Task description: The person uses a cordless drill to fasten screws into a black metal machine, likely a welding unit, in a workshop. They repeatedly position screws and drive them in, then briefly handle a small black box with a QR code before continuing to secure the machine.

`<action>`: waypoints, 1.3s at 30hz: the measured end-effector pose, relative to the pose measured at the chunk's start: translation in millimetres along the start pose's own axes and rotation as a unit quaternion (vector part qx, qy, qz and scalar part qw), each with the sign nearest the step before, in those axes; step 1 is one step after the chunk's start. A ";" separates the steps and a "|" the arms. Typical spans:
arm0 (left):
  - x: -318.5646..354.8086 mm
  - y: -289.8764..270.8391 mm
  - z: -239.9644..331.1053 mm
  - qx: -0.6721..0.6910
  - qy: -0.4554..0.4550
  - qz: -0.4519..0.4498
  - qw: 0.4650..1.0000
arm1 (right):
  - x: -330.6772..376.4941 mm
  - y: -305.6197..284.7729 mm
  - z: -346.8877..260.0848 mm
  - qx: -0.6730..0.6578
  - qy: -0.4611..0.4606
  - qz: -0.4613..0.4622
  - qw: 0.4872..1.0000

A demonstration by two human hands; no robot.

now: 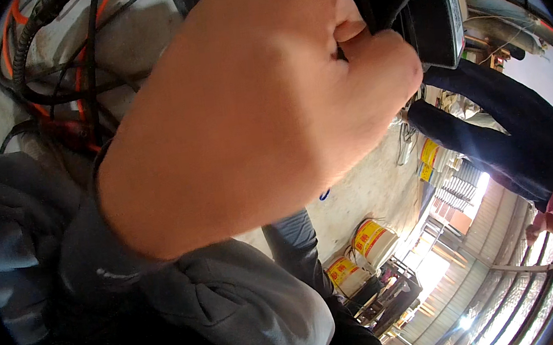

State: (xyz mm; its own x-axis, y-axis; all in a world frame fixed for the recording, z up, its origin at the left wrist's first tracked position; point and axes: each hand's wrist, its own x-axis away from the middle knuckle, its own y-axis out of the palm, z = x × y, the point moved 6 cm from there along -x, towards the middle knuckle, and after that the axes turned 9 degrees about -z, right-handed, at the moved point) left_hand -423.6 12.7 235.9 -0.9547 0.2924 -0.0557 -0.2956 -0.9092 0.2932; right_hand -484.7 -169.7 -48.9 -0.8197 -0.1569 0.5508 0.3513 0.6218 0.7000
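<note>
My left hand point(250, 114) fills the middle of the head view, back of the hand toward me, with a dark sleeve at its wrist. Its fingers are curled in and the thumb presses against the index finger. A thin black strip point(401, 8) sticks out just beyond the thumb and finger; the grip itself is hidden, so I cannot tell what they hold. Right beside the fingertips is a black box-shaped part point(432, 21) with a pale printed label on its side. My right hand does not show.
Black and orange cables point(81, 78) lie tangled at the upper left. Another person in dark trousers point(522, 140) stands at the right. Yellow-and-red labelled buckets point(373, 243) stand on the pale floor point(376, 189), near a cluttered rack point(397, 294).
</note>
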 end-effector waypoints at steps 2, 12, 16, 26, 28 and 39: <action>0.5 2.0 -0.7 0.015 -0.006 -0.003 1.000 | -0.6 -2.8 -0.5 0.000 -0.001 0.004 1.000; 2.4 5.8 12.2 0.038 -0.010 0.000 0.999 | -3.8 0.9 3.1 -0.014 0.001 0.007 1.000; 0.9 4.9 11.9 0.036 -0.013 -0.007 0.999 | -7.7 1.5 -0.7 -0.014 -0.003 0.008 1.000; -3.5 10.9 22.8 -0.025 -0.016 -0.014 0.999 | -13.2 3.0 -2.1 -0.021 -0.002 -0.013 1.000; -1.3 14.8 24.7 0.083 -0.079 0.001 0.993 | -14.9 14.3 0.1 -0.063 -0.019 -0.009 0.998; -4.8 21.3 4.8 0.149 -0.094 -0.010 0.984 | -14.0 22.6 -3.2 0.021 -0.017 -0.004 1.000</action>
State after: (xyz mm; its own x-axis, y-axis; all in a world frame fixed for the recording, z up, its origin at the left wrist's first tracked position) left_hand -425.2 -6.7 247.0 -0.9174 0.3837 0.1055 -0.2634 -0.7842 0.5618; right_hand -463.9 -156.0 -39.3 -0.8376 -0.1358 0.5291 0.3262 0.6526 0.6839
